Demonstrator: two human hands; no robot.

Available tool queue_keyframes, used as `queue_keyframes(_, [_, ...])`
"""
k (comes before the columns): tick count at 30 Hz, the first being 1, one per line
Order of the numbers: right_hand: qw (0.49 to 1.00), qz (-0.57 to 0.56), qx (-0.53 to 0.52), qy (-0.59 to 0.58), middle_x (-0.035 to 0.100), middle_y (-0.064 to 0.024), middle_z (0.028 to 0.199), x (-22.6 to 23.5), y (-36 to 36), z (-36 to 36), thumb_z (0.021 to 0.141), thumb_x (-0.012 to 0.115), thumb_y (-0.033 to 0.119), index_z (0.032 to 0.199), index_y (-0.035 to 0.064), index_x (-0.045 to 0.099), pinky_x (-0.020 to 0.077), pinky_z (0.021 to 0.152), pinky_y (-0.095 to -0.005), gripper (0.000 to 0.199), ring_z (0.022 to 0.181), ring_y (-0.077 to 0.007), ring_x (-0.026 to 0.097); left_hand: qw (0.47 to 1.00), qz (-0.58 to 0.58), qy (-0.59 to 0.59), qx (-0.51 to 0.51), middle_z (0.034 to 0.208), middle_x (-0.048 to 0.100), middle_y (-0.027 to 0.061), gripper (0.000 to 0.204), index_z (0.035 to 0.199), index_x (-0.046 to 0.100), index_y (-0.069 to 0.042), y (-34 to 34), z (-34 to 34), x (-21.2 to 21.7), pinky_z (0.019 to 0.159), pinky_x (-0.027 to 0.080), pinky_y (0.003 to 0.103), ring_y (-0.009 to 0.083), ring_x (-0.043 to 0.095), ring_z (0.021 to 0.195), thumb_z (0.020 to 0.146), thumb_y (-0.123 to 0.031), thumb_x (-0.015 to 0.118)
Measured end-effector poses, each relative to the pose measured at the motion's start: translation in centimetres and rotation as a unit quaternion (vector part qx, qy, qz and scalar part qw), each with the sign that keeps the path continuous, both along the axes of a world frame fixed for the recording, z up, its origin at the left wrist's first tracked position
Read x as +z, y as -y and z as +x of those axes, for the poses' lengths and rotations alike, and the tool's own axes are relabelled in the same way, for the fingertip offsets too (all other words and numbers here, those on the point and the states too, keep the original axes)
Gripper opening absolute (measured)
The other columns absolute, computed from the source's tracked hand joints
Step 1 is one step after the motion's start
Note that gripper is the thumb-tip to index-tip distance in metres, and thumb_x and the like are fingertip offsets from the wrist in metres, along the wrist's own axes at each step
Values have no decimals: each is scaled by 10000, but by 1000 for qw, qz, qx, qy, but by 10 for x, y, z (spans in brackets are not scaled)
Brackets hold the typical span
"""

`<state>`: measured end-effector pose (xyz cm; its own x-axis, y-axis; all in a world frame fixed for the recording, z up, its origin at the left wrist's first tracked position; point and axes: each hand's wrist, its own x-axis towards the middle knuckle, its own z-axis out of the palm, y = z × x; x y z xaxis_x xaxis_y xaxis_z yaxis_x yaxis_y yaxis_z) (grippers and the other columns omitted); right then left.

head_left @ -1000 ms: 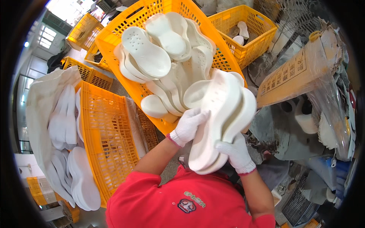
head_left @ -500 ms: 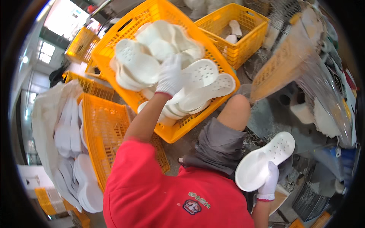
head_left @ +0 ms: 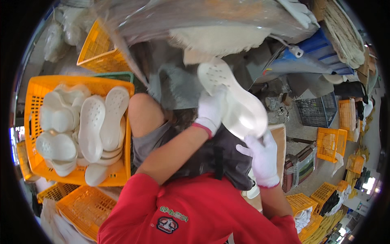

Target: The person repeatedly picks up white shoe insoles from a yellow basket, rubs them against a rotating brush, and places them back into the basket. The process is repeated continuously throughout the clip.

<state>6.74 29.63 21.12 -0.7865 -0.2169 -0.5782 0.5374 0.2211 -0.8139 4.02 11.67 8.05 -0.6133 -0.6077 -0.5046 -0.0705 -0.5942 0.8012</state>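
Note:
A white insole point(head_left: 243, 112), with small holes through its narrower far end, is held tilted above my lap. My left hand point(head_left: 213, 106), in a white knit glove with a red cuff, is closed on its middle at the left edge. At the near, wide end my right hand point(head_left: 262, 158), gloved alike, touches the rim with fingers apart and thumb stretched out to the left. Off to my left, a yellow basket point(head_left: 81, 180) holds several stacks of similar white insoles point(head_left: 92, 128).
Plastic-wrapped material point(head_left: 162, 18) hangs across the far side. A brown board or box edge point(head_left: 279, 142) stands by my right forearm. A dark crate point(head_left: 318, 110) and several yellow crates point(head_left: 332, 144) are on the right, another yellow crate point(head_left: 87, 207) at lower left.
The view has swung right, so the full basket now appears farther left. My left hand has left the stacked insoles and grasped the insole that my right hand held; the right fingers have spread.

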Motion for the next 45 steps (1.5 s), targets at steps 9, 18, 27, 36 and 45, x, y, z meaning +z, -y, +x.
queue_keyframes(9, [885,144,71,-436,737,-324,1233,-12,42,-60,1066,649,204,1536,-26,532,595,949,-512,536,1134,-486,747,969,-169,40,-175,1275,762,129,533,1471,607,12,14,-79,11,994,576,364,240,726,1140,1098,-361,686])
queue_keyframes(18, [929,-11,116,-352,730,-328,1081,-56,108,-144,1028,625,233,1279,-50,670,599,857,-539,380,993,-518,728,955,-117,207,-180,1492,700,162,712,1438,713,-28,153,-47,-24,1179,474,408,281,604,1433,1011,-599,712])
queue_keyframes(27, [908,140,197,-343,738,-352,1032,-65,132,-192,1007,596,330,1086,-65,758,575,896,-560,435,1024,-553,706,849,-365,144,-354,1506,636,238,973,1636,476,27,137,36,41,1110,522,382,289,654,1309,883,-414,906])
queue_keyframes(36, [940,81,210,-258,687,-287,1387,-6,89,-114,903,819,193,1536,-66,557,517,1121,-411,732,1337,-323,676,965,111,-217,-94,1281,757,84,415,1411,653,17,34,-41,14,1004,595,338,201,743,1139,1030,-111,757])
queue_keyframes(45, [901,133,33,-412,628,-289,1488,-55,94,-127,851,832,186,1638,-86,433,534,1134,-389,923,1327,-325,671,973,-108,10,-204,1214,744,103,391,1377,682,-42,53,-112,1,856,624,393,209,734,1070,1103,-319,656])
